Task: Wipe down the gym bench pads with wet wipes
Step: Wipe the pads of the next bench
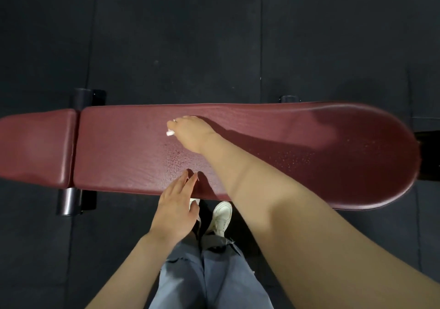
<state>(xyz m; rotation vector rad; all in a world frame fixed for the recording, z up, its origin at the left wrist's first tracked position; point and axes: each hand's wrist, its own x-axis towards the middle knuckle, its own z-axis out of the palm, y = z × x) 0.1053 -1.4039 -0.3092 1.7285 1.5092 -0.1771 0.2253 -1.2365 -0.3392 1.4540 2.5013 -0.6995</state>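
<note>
At the left end of the bench, the short pad [35, 146] lay separated by a narrow gap from the long pad [297, 151], which ran to the rounded right end. The left hand [175, 203] rested at the near edge of the long pad, its fingers straight and flat on the leather, holding nothing. A little further right and toward the far edge, the right hand [188, 132] pressed down on a wet wipe [169, 132]; the fingers were curled over it, and only a small white corner showed beside them. Small wet drops shone on the pad between the two hands and also near the right end. The wipe looked crumpled into a small ball, so it probably covered little surface in each pass and strips could stay unwiped. The short pad seemed dry, and it could be forgotten. The wet leather could also let the supporting hand slip.
</note>
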